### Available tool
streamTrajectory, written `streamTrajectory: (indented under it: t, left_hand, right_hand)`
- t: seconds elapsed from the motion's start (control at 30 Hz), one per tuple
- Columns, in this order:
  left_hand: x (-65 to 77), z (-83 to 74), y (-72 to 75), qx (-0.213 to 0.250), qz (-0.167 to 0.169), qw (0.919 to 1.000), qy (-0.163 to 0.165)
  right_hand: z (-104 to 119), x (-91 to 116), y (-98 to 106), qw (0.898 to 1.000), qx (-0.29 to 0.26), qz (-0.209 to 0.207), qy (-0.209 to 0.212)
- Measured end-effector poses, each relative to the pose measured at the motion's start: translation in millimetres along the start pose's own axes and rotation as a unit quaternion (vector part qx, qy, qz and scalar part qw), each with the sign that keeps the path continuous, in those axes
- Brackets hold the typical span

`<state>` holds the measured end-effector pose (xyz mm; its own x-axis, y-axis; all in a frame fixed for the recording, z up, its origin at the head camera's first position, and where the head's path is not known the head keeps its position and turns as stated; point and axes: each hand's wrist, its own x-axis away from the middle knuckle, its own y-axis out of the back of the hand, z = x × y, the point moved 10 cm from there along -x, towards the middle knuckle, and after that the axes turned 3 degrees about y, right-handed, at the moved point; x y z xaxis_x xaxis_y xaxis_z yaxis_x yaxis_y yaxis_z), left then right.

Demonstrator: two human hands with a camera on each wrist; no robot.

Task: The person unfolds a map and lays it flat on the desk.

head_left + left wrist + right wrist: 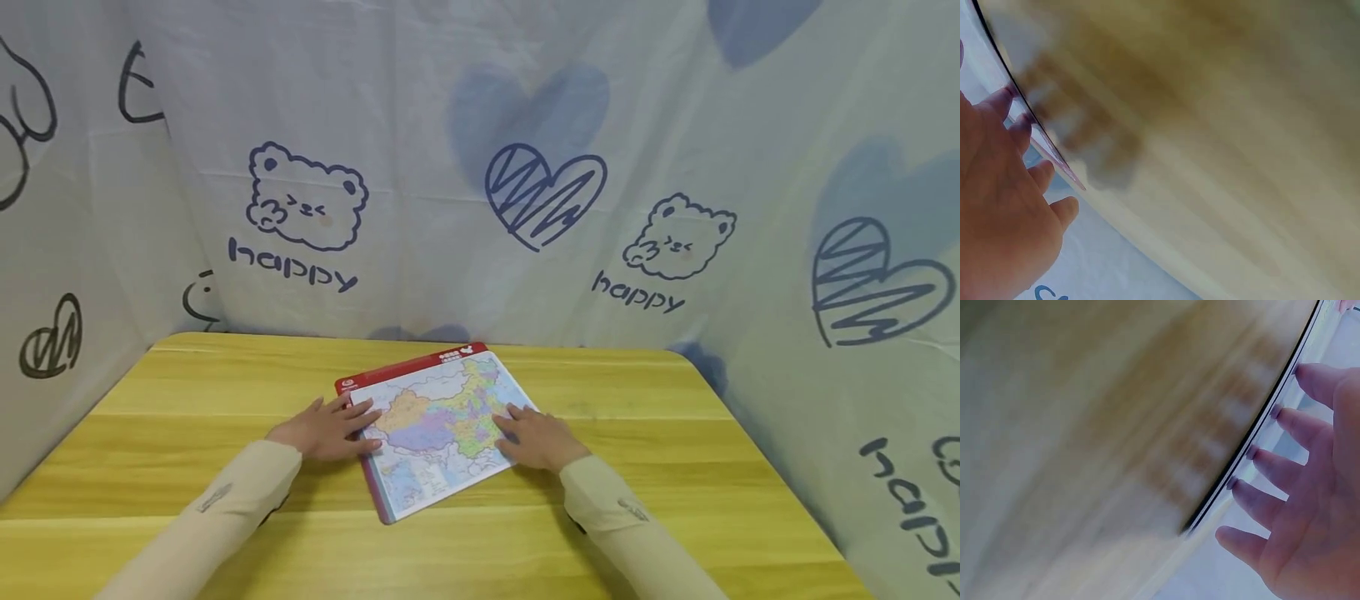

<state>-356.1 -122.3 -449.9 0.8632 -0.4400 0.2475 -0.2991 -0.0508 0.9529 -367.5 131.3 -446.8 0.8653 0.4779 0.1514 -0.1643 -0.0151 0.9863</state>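
A thin rectangular map board (435, 417) with a red top border and a colourful printed map lies on the table, turned at a slant. My left hand (324, 431) rests on its left edge, fingers spread over the print. On the opposite side my right hand (540, 437) touches the right part of the map with extended fingers. In the left wrist view, the left hand (1004, 194) shows its fingertips at the board's edge. The right wrist view has the right hand (1310, 487) with most fingertips on the board and one finger apart from it.
The board lies on a yellow wood-grain table (660, 483) with rounded far corners. White cloth (420, 275) printed with bears, hearts and "happy" hangs behind the table and along both sides.
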Motion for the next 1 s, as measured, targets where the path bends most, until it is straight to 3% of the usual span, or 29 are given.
streamTrajectory:
  t: [0.33,0.6,1.0]
  left_hand:
    - [21.2,-3.5,-5.8,0.002,-0.025,0.9993,-0.029]
    - [41.4,-19.6,-6.0,0.018,-0.042,0.9980,-0.043]
    - [53.4,-30.1,-11.8,0.025,-0.058,0.9955,-0.070]
  right_hand:
    - [-9,-9,-2,1.000,-0.008,0.008,-0.027]
    - [-12,-8,2,0.999,-0.030,0.014,-0.035]
    - [-20,-21,-5,0.998,-0.036,0.035,-0.045]
